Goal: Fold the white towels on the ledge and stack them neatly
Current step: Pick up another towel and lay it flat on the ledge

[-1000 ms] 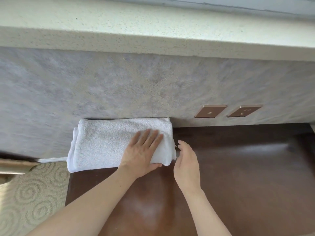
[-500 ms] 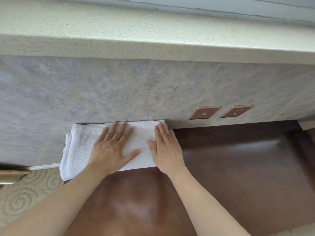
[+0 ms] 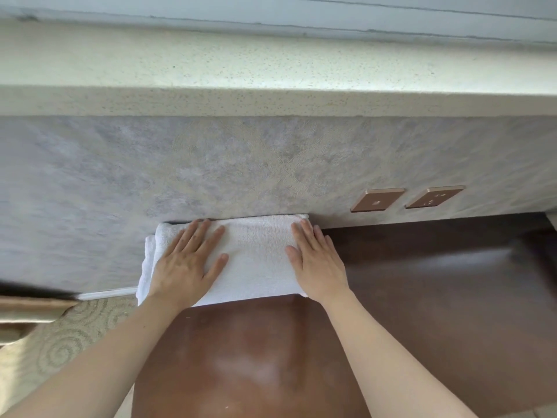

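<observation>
While both hands lie flat, fingers spread, on towel, wall blocks behind, sockets rt

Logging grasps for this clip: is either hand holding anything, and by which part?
Nothing is gripped. Left hand and right hand lie flat, fingers spread, on the folded white towel.

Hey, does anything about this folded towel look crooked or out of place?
Slightly. The white towel hangs past the left end of the brown ledge, and its layers there are stepped, not flush. Left hand and right hand lie flat on it.
</observation>
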Motion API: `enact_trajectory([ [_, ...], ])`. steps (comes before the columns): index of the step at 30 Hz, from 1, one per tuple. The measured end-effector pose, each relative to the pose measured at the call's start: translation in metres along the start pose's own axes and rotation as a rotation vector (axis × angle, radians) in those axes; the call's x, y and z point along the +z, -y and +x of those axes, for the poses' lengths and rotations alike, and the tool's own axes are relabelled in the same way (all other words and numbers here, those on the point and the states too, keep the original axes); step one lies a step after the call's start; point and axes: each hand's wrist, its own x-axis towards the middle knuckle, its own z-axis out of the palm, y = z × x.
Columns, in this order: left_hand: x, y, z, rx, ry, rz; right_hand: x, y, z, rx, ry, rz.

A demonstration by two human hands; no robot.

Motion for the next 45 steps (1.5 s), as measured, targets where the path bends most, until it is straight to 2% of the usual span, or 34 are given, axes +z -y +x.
enact_trajectory([
  [4,-0.008,-0.012,-0.009,-0.11,-0.008,-0.071,-0.028,-0.009,-0.023,0.144,-0.026,0.05],
  [9,-0.023,-0.078,-0.001,-0.156,0.131,-0.118,-0.07,-0.043,-0.076,0.214,-0.161,0.081],
  [14,-0.034,-0.194,-0.005,0.099,0.192,-0.131,-0.103,-0.104,-0.144,0.364,-0.214,0.129],
  [20,-0.051,-0.36,-0.04,0.411,0.161,-0.017,-0.137,-0.195,-0.255,0.508,-0.31,0.151],
  [25,-0.059,-0.504,-0.081,0.575,0.047,0.009,-0.162,-0.283,-0.377,0.619,-0.409,0.23],
  [32,-0.046,-0.67,-0.139,0.752,0.048,0.025,-0.187,-0.388,-0.517,0.781,-0.5,0.338],
  [38,-0.039,-0.76,-0.153,0.821,0.069,0.032,-0.212,-0.455,-0.565,0.828,-0.513,0.349],
  [45,-0.013,-0.852,-0.099,0.879,0.068,-0.016,-0.241,-0.535,-0.552,0.86,-0.531,0.246],
])
